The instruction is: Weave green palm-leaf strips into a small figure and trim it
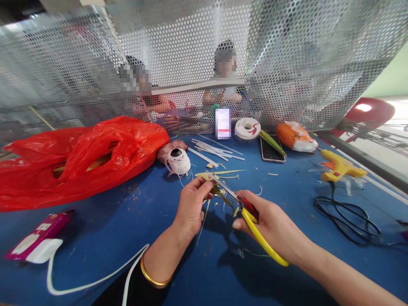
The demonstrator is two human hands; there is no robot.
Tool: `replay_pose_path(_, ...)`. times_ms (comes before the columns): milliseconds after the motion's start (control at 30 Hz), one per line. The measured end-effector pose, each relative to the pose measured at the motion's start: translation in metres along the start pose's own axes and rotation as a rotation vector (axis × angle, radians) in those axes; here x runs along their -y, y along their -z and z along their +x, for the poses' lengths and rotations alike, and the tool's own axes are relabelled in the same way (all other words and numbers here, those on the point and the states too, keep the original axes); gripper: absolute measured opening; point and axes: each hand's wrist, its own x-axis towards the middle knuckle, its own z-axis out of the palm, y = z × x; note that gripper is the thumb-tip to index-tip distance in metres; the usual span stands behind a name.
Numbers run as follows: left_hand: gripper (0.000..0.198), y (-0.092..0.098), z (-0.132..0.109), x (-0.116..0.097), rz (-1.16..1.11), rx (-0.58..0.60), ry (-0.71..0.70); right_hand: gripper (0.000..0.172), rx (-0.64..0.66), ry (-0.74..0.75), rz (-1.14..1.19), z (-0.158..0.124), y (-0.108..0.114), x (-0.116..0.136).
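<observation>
My right hand is closed round the yellow and red handles of a pair of scissors, whose metal blades point up and left. My left hand pinches a small piece of pale yellow strips right at the blade tips. A gold bangle sits on my left wrist. Thin offcuts hang and lie below the blades on the blue table.
A red plastic bag fills the left. Nearby lie a string spool, white strips, a tape roll, a phone, a fox figure, a yellow glue gun with black cord, and a pink charging device. Two people sit behind the mesh.
</observation>
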Motion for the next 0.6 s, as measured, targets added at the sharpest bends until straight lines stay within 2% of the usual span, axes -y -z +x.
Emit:
replay_pose_path(267,0.017,-0.0027,-0.002,-0.0033,-0.025,0.006,-0.013,0.042,-0.004,-0.028,-0.033,-0.0011,0.0009,0.0026)
replay_pose_path(600,0.019,-0.0005,0.0006,0.0006,0.009,0.005,0.013,0.035,0.021,-0.04,0.072,0.0005,-0.0045,-0.0022)
